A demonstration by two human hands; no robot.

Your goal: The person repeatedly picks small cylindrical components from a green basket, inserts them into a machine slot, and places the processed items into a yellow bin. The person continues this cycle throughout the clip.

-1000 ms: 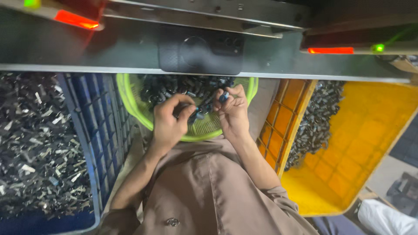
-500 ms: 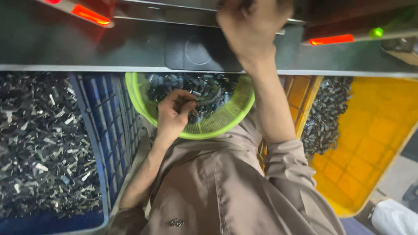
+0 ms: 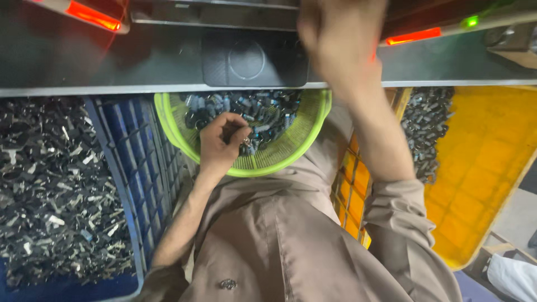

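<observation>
My left hand [image 3: 222, 144] rests inside a round green mesh basket [image 3: 282, 163] on my lap, its fingers curled around a small dark part from the heap of small dark and metal parts [image 3: 263, 112] in the basket. My right hand [image 3: 338, 42] is raised high in front of the dark machine ledge [image 3: 112, 61], above the basket's right side. It is blurred, so I cannot tell whether anything is in its fingers.
A blue crate [image 3: 131, 184] full of shiny metal pieces [image 3: 50, 190] stands at my left. A yellow crate [image 3: 486, 168] with a pile of dark parts [image 3: 428, 131] is at my right. Red lights [image 3: 92, 15] and a green light [image 3: 471, 21] glow on the machine above.
My right hand left the basket and rose to the machine ledge, where it now shifts slightly left. My left hand stayed in the basket, picking among the parts.
</observation>
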